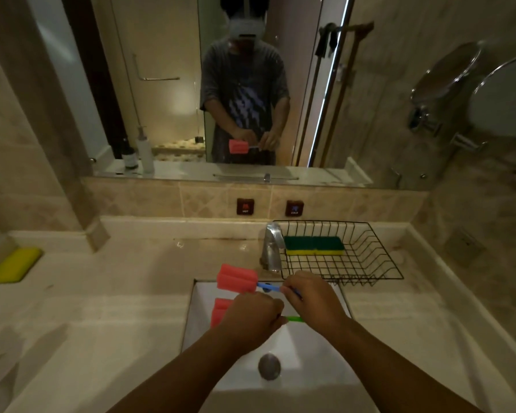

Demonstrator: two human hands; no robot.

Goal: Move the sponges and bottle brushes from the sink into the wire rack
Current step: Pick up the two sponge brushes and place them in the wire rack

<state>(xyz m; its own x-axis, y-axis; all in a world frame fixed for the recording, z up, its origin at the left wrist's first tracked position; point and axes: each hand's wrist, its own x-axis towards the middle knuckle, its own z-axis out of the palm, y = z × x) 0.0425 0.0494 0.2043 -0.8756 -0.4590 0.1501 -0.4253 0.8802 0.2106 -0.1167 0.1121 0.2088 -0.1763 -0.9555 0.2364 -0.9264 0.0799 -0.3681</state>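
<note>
The room is dim and warm-toned. A bright vertical light strip (328, 84) glares in the mirror (167, 84). The white sink (307, 353) is brightest. Corners darken and lines bow from wide-angle distortion; detail is soft throughout.

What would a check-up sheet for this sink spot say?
Surface: beige counter around a white sink.
Job's things: green-and-yellow sponge in the wire rack; blue-handled pink brush held above the sink; green-handled pink brush low in the sink.
Clutter: yellow sponge far left on the counter.
Grips: right hand shut on the blue handle; left hand shut on the green handle.
Cables: nothing seen.
Surroundings: faucet, wall mirror, hot and cold buttons.
</note>
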